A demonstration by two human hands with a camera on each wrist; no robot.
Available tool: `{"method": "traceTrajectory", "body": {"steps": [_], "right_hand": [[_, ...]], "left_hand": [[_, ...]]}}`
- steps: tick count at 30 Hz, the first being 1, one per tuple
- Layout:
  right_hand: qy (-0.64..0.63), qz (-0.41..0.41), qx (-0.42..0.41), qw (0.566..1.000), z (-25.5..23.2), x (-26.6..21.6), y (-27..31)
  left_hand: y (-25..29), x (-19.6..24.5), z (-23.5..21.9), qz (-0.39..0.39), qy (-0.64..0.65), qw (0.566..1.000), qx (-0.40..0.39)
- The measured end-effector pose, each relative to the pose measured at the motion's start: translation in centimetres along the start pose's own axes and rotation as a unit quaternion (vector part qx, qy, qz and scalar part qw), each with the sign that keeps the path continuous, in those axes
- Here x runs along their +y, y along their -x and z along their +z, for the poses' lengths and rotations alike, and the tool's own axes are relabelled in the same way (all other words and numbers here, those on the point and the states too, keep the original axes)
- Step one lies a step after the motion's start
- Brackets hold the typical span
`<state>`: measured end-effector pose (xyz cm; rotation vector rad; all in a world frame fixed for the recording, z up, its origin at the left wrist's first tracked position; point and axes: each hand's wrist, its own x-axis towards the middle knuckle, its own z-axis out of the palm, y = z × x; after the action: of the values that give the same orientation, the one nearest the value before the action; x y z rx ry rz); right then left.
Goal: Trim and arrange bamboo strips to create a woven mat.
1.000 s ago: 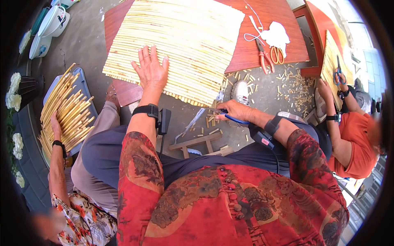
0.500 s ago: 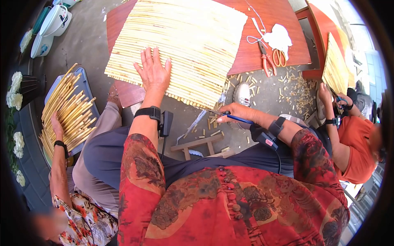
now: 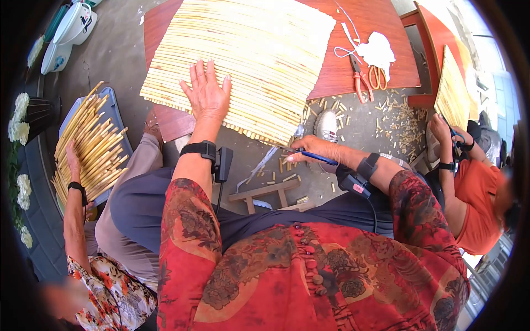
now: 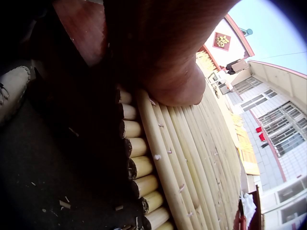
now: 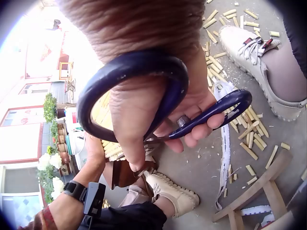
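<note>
A mat of bound pale reed sticks (image 3: 248,66) lies across a reddish table, its near edge sticking out past the tabletop. My left hand (image 3: 208,96) rests palm down on it, fingers straight and spread, near the front left edge. My right hand (image 3: 314,148) holds blue-handled scissors (image 3: 317,158) at the mat's near right corner. In the right wrist view, the thumb is through one scissors loop (image 5: 181,81) and fingers curl round the other; the blades are mostly hidden behind the hand. The left wrist view shows cut stick ends (image 4: 141,167) along the mat's edge.
Pliers (image 3: 359,80), brown-handled scissors (image 3: 377,78) and a white cloth bundle (image 3: 377,51) lie on the table (image 3: 400,66). Cut stick pieces litter the floor around a shoe (image 3: 326,126). A wooden stool frame (image 3: 265,191) stands below. Other people work at left and right.
My right hand with the scissors has shifted slightly at the mat's corner. My left hand keeps its place on the mat. The person at right has lowered their scissors.
</note>
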<state>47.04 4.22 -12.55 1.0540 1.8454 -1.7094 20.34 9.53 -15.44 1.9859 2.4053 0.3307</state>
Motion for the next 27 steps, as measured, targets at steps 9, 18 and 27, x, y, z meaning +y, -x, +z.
{"method": "traceTrajectory", "body": {"steps": [9,18,27], "right_hand": [[0.042,-0.110,0.080,0.990,0.1,0.6,0.0],[-0.106,0.021,-0.002,0.994,0.7,-0.8,-0.3],[-0.187,0.004,-0.006,0.982,0.6,-0.8,-0.3]], "left_hand": [[0.0,0.0,-0.2,0.001,0.007,1.000,0.000],[0.0,0.0,0.0,0.002,0.014,1.000,0.004],[0.1,-0.1,0.0,0.004,0.019,1.000,0.012]]}}
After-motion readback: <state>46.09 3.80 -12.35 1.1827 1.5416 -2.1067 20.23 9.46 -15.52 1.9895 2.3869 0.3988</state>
